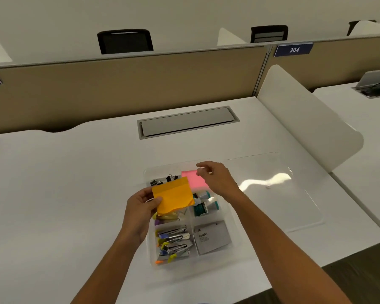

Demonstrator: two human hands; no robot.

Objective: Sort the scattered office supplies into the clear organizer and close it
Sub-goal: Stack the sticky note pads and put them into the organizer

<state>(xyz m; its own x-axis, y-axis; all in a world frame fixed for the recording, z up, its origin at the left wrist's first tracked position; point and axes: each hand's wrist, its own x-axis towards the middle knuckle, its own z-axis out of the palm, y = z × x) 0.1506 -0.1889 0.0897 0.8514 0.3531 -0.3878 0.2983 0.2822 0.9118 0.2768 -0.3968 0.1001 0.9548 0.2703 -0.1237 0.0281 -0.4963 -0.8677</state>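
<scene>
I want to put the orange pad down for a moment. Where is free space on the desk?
Bare desk lies left of the clear organizer, and also between it and the grey cable hatch. To the right lies the clear lid. The organizer itself is crowded; the left hand holds the orange pad above it.

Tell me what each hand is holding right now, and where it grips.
Left hand pinches the orange sticky-note pad at its left edge. Right hand holds nothing.

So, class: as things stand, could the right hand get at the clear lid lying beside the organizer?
Probably yes. The right hand hovers empty over the organizer, and the clear lid lies flat on the desk just to its right with nothing on it or between them.
</scene>
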